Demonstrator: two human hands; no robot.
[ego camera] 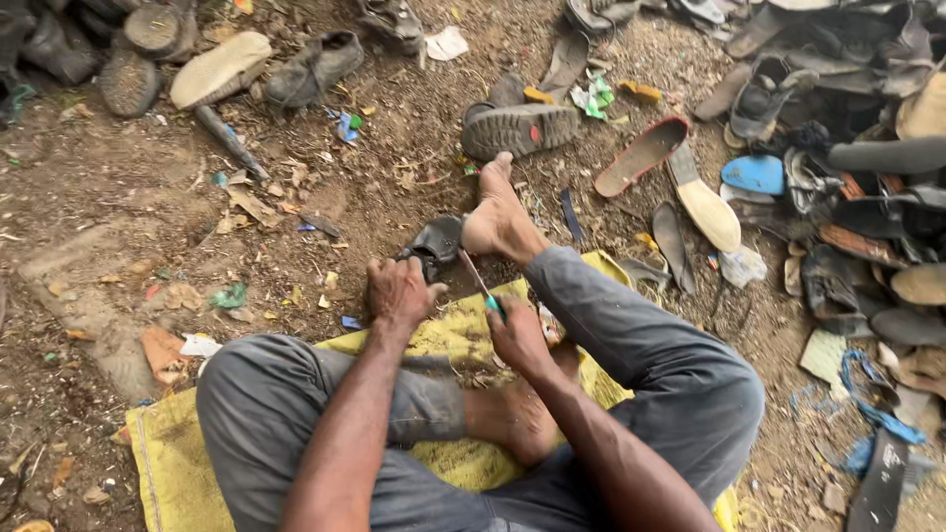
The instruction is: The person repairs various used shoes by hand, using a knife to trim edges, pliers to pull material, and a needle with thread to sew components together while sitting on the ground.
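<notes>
I sit on a yellow sack on the dirt, legs in grey trousers. My left hand grips a black shoe piece lying on the ground. My bare foot presses on that piece from the right. My right hand holds a thin blade tool with a green handle, its tip pointing toward the black piece.
Worn shoes, loose soles and sandals lie all around: a black boot sole, a red-rimmed insole, a tan sole, a blue sole, and a dense pile at the right. Scraps litter the dirt.
</notes>
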